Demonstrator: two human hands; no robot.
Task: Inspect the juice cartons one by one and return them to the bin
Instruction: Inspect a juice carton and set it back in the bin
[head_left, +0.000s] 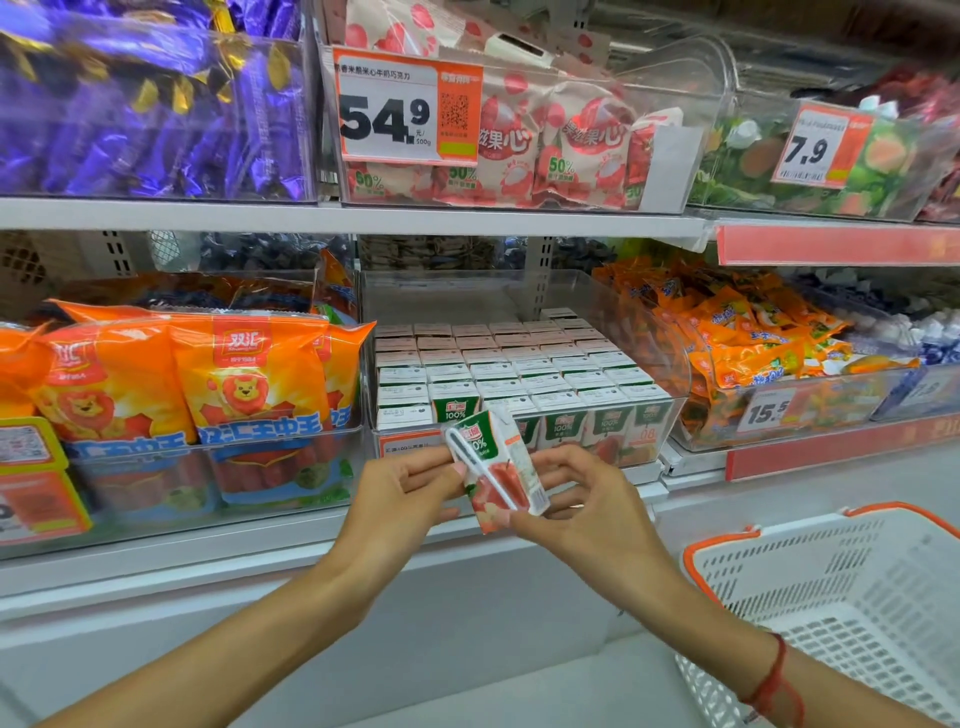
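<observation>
A small green, white and red juice carton (496, 470) with a straw taped to its face is held tilted in front of the shelf. My left hand (402, 496) pinches its left edge. From the right, my right hand (582, 501) grips its lower right side. Behind it, a clear plastic bin (670, 415) on the middle shelf holds several rows of the same cartons (519, 371), packed upright. One gap shows in the front-left row, just above the held carton.
Orange sausage packs (218, 384) fill the bin to the left, orange snack bags (753, 338) the bin to the right. A white shopping basket with orange rim (841, 587) stands at lower right. Upper shelf bins carry price tags (387, 111).
</observation>
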